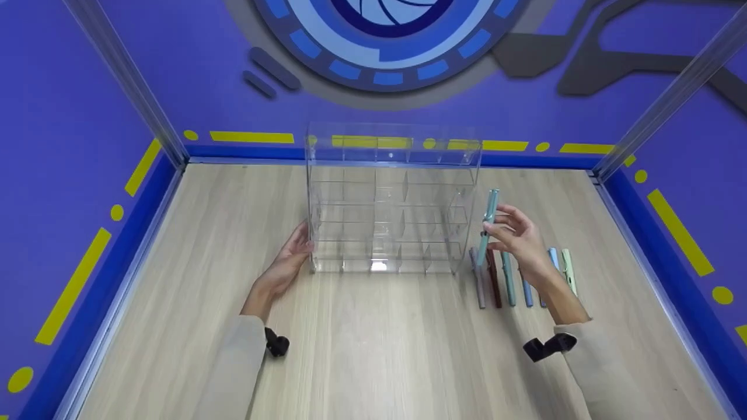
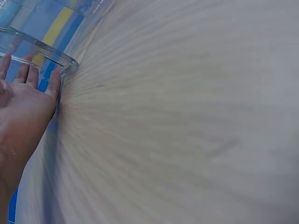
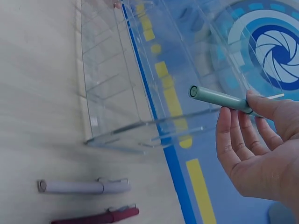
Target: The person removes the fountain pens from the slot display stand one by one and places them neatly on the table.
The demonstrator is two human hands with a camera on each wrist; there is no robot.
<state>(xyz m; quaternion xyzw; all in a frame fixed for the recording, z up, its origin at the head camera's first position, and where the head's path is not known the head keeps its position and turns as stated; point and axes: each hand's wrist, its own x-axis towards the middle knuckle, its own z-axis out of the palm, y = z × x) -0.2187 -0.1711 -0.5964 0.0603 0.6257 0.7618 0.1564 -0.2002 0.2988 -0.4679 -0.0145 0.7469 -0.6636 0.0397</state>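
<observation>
A clear acrylic organizer (image 1: 388, 241) with shelves and several compartments stands upright at the table's middle. My left hand (image 1: 286, 259) touches its left side with fairly straight fingers; the left wrist view shows the palm (image 2: 23, 107) beside the clear wall. To the right of the organizer, my right hand (image 1: 525, 242) pinches a teal pen (image 1: 492, 205) between thumb and fingers, raised above the table. In the right wrist view the pen (image 3: 217, 98) points one end towards the organizer. Below that hand lie a lilac-grey pen (image 1: 480, 289) and a dark red pen (image 1: 495, 283).
Further along the row lie a teal pen (image 1: 509, 286), a blue pen (image 1: 527, 293) and a pale green pen (image 1: 569, 271), with other blue ones partly hidden by the right hand. Blue-purple panels (image 1: 245, 105) wall the wooden table (image 1: 362, 344) at back and sides.
</observation>
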